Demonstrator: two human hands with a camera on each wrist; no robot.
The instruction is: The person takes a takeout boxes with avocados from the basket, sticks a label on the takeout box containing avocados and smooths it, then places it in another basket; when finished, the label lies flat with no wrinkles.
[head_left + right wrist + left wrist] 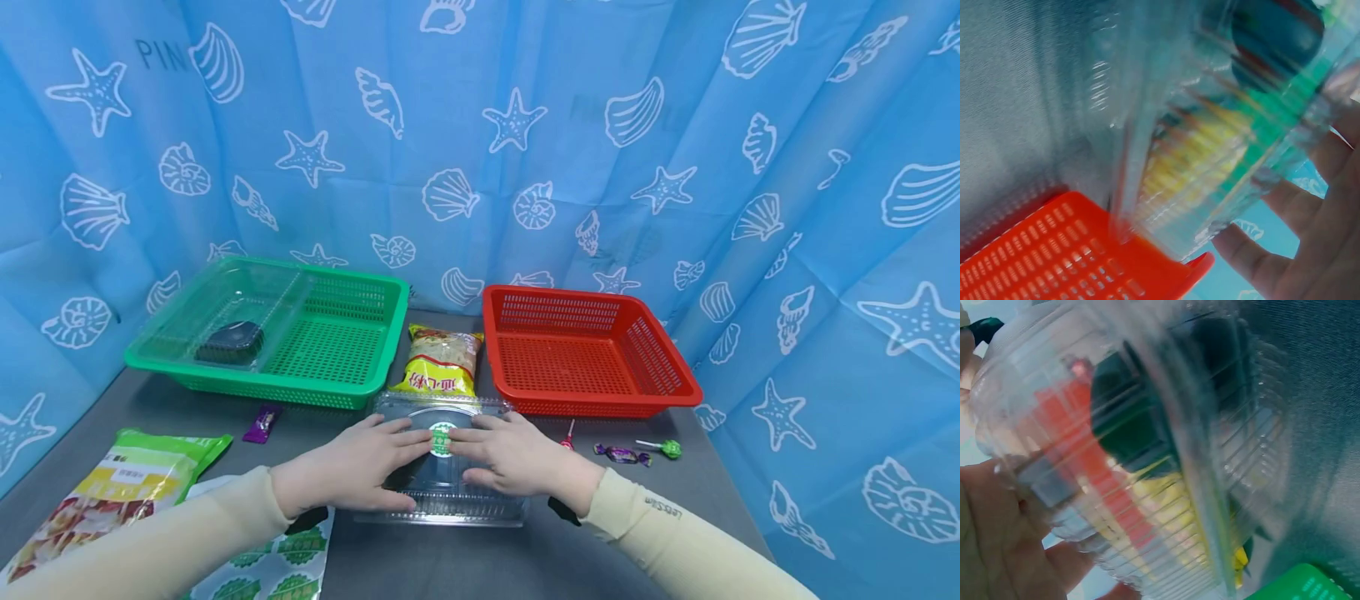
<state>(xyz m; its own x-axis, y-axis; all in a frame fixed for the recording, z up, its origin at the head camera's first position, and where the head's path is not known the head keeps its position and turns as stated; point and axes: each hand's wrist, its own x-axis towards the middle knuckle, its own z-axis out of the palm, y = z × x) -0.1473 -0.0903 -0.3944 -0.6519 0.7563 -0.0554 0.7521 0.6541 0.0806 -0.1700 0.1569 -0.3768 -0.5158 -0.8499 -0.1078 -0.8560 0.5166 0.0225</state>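
Observation:
A clear plastic clamshell box (468,507) sits closed on the table in front of me. On its lid is a round green-and-white sticker (441,440). My left hand (352,467) lies flat on the lid from the left, fingertips touching the sticker. From the right, my right hand (517,457) rests on the lid the same way, fingers extended. Through the clear wall in the left wrist view a dark object (1132,412) shows inside the box, blurred. Part of a sticker sheet (300,550) is under my left forearm.
Behind the box lies a yellow food bag (442,362), between a green basket (330,383) holding a clear container (262,292) with a black tray (231,342), and a red basket (577,404). Wrapped candies (622,454) and lollipops (670,448) lie right; a purple candy (262,423) and green bag (142,475) left.

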